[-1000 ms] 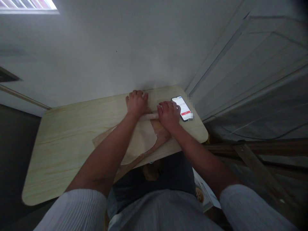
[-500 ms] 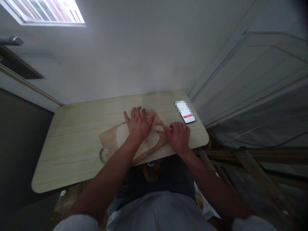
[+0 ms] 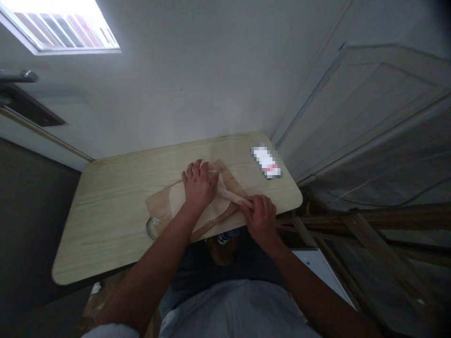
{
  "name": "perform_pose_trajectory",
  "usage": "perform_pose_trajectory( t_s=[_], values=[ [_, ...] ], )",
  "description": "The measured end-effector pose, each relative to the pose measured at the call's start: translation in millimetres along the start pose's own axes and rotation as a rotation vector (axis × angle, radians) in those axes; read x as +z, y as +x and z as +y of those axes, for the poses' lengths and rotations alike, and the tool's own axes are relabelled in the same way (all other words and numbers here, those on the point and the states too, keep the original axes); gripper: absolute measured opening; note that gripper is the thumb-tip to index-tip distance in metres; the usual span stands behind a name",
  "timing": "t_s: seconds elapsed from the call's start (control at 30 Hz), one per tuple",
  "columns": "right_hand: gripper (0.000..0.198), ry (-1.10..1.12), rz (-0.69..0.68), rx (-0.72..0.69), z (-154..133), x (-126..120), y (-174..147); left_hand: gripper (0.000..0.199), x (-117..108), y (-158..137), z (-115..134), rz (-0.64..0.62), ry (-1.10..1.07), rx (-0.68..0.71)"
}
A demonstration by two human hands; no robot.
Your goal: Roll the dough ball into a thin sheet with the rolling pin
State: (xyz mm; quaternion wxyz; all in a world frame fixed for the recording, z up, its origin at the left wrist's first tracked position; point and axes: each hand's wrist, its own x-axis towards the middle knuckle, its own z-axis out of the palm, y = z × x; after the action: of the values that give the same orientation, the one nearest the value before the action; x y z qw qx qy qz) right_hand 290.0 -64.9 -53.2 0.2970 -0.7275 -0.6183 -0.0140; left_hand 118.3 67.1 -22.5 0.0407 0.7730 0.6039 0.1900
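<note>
A pale, flattened sheet of dough (image 3: 178, 197) lies on a wooden cutting board (image 3: 155, 203), partly hidden under my left forearm. My left hand (image 3: 200, 187) rests on the dough's far part with its fingers stretched out, the thumb close to the left end of a thin rolling pin (image 3: 232, 196). Wrapped round the pin's right end are the fingers of my right hand (image 3: 260, 215), at the board's right side. The pin slants down to the right across the dough's right part. A metal ring handle (image 3: 151, 228) shows at the board's near-left corner.
The board sits on a light wood-grain table (image 3: 105, 211) against a white wall. A phone (image 3: 266, 162) lies at the table's right end. To the right, below table height, are wooden beams (image 3: 369, 234) and a white panel (image 3: 320, 267).
The right hand has moved nearer to me, swinging the pin's right end with it, so the pin slants more. My left hand has shifted slightly left. The camera view has tilted a little.
</note>
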Motion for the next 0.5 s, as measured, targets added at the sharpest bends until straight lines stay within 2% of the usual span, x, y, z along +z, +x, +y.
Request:
perform_pose_trajectory(
  t_s=[0.13,0.27,0.4,0.5],
  values=[
    [0.035,-0.002,0.000,0.005,-1.2,0.5,-0.3,0.051,12.4,32.9,14.1,-0.015,-0.039,0.068],
    [0.035,0.000,-0.043,0.020,-3.7,-1.0,1.0,0.050,19.9,53.9,28.4,-0.029,-0.067,0.149],
    [0.036,0.004,-0.031,0.014,-3.6,-2.5,6.9,0.049,21.7,63.2,35.3,-0.079,-0.094,0.167],
    [0.035,0.007,-0.072,0.007,-7.2,-6.5,8.8,0.047,18.3,58.7,27.6,-0.098,-0.091,0.190]
  ],
)
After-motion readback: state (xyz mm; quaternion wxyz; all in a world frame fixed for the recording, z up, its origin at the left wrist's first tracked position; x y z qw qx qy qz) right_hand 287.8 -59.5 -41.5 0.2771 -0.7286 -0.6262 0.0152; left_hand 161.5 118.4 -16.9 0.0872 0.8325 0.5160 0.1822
